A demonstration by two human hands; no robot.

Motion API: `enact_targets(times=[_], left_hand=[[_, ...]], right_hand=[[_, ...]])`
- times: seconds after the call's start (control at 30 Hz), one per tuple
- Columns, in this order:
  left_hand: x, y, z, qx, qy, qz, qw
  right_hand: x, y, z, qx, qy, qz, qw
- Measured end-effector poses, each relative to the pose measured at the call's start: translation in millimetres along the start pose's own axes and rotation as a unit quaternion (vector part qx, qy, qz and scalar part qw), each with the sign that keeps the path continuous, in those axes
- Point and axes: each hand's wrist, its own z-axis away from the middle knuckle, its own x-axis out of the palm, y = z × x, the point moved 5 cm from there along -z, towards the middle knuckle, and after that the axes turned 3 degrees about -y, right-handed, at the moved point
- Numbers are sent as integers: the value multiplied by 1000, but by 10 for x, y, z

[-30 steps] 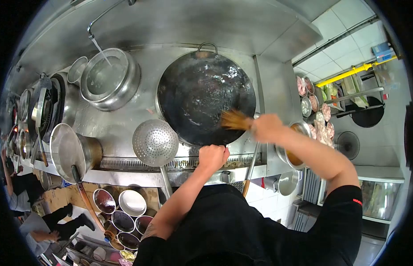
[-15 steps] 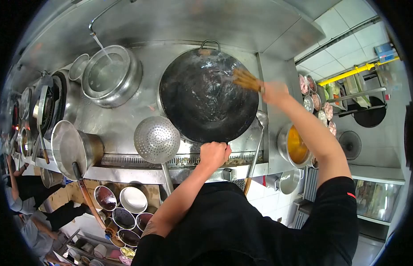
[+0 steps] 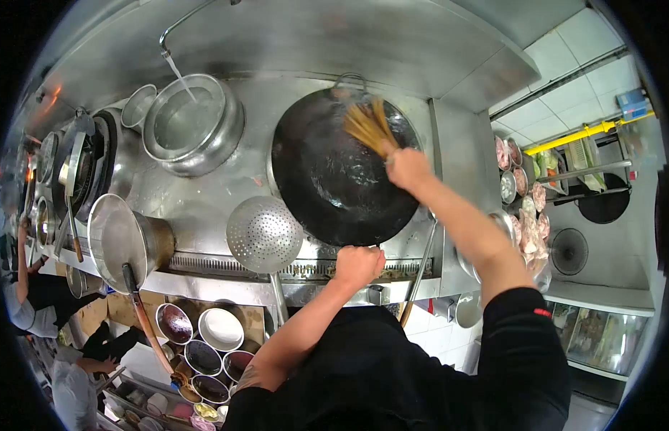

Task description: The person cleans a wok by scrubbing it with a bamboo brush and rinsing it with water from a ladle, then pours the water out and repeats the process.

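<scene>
A large black wok (image 3: pixel 342 194) sits on the steel range, a shallow pool of shiny water inside it. My left hand (image 3: pixel 359 266) is closed round its near handle, which the fist mostly hides. In my right hand (image 3: pixel 409 171) is a bamboo wok brush (image 3: pixel 366 126), gripped at its bound end, its splayed bristles over the wok's upper right part. Left of the wok lies a round perforated skimmer (image 3: pixel 265 234), its handle pointing toward me. A ladle handle (image 3: pixel 421 269) shows to the right, partly beneath my right forearm.
Water runs from a tap (image 3: pixel 165 52) into a metal pot (image 3: pixel 182 118) at the back left. A deep pan (image 3: pixel 119 243) stands at the front left. Sauce tubs (image 3: pixel 222 329) are at lower left, bowls of raw ingredients (image 3: pixel 528 226) at right. Other people (image 3: pixel 72 391) are at far left.
My right hand has swept the brush leftward and toward me across the wok. The left hand keeps its grip on the handle. The whole view has shifted slightly.
</scene>
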Motion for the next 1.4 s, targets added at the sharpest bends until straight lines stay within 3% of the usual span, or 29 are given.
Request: enact_targets(times=[0.07, 0.13, 0.27, 0.33, 0.4, 0.53, 0.57, 0.6, 0.63, 0.67, 0.7, 0.73, 0.77, 0.8, 0.87, 0.93, 1.0, 1.07, 1.1, 1.13, 1.2, 1.23, 1.27, 1.37, 1.4], left_hand=[[11, -7, 0, 3, -2, -6, 1000], [6, -11, 35, 5, -13, -5, 1000], [-95, -64, 15, 41, 18, -16, 999], [-142, -168, 100, 61, 16, -5, 998], [-217, -244, 68, 94, 12, -13, 995], [-345, -244, 126, 82, 37, -44, 995], [-445, -215, 170, 37, 27, -26, 999], [-617, -165, 248, 48, 130, 16, 990], [-755, -138, 323, -17, 199, -3, 980], [-840, -105, 465, -81, 265, -19, 961], [-458, -456, 726, -209, 274, 112, 932], [-471, -497, 704, -208, 274, 112, 932], [-248, -734, 737, -369, 202, 445, 791], [2, -711, 736, -469, 97, 706, 522], [-17, -746, 574, -476, 79, 699, 528], [-88, -708, 409, -466, 185, 803, 323], [-101, -641, 358, -474, 170, 792, 345], [78, -805, 381, -387, 246, 808, 371], [29, -699, 306, -405, 280, 794, 358], [119, -665, 325, -406, 279, 793, 358], [291, -657, 291, -405, 278, 799, 346], [321, -572, 267, -408, 291, 804, 319], [268, -477, 242, -404, 296, 802, 325], [256, -471, 236, -422, 301, 792, 322], [260, -475, 272, -426, 300, 790, 322]], right_hand=[[-126, -313, 268, 19, 5, -78, 997], [-165, -374, 718, 6, -22, -74, 997], [-179, 133, 864, 6, -83, -27, 996], [-62, 190, 394, 18, 78, -58, 995], [57, -192, 251, 59, 57, -72, 994], [-109, -1018, 727, 6, -14, -212, 977], [-167, -1152, 809, 3, -39, -242, 970], [-199, -1255, 839, -1, -66, -271, 960], [-121, -1295, 763, 12, -92, -310, 946], [46, -1310, 629, 14, -88, -313, 946], [234, -1250, 434, 57, -45, -342, 937], [36, -1238, 332, 100, -4, -369, 924], [3, -1211, 297, 184, -96, -527, 824], [61, -1279, 258, 222, -94, -588, 772], [-25, -1520, 381, 167, -157, -612, 757], [6, -1684, 554, 113, -189, -628, 746], [-48, -1611, 491, 132, -146, -626, 754], [-87, -1307, 124, 164, -46, -560, 811], [-60, -1147, -41, 203, -7, -553, 808], [-84, -1185, -28, 202, -1, -577, 791], [-75, -1563, 195, 180, -81, -647, 736], [22, -1793, 355, 127, -131, -661, 728], [-19, -1897, 492, 98, -158, -686, 704], [-181, -1346, -297, 156, -8, -680, 716], [4, -1419, -447, 167, 64, -710, 681]])
